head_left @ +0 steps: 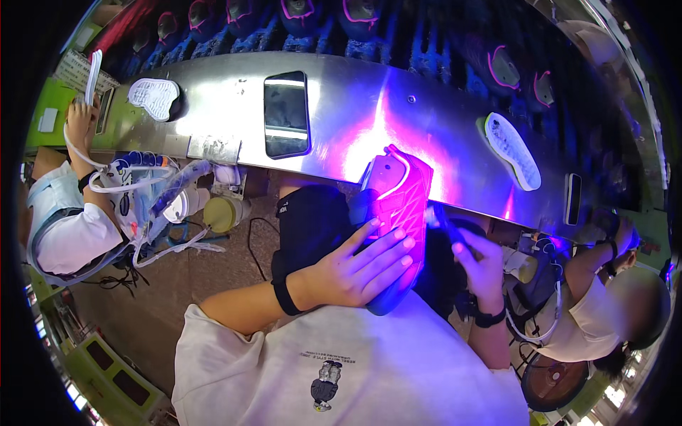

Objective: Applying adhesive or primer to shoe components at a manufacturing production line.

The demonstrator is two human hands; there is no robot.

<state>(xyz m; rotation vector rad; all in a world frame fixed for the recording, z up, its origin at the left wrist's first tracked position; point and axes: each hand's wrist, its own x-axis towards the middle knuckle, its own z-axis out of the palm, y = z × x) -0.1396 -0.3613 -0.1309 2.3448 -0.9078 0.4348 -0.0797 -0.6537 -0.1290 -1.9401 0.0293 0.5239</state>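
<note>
A shoe upper on a last (401,206), glowing pink-red under violet light, stands tilted between my lap and the table edge. Across its near part lies my left hand (355,266), fingers stretched out flat and pressing on its surface. To the right of the shoe, my right hand (477,266) is closed round the dark handle of a brush (447,228). The brush's pale bristle end is close beside the shoe's right side; whether it touches cannot be made out.
On the metal table (220,85) lie a black phone (287,113), a white sole (153,98) and another white sole (513,151). A second phone (572,199) is at the right. Several dark lasted shoes (359,10) line the back. One person (78,227) sits left, another (597,305) right.
</note>
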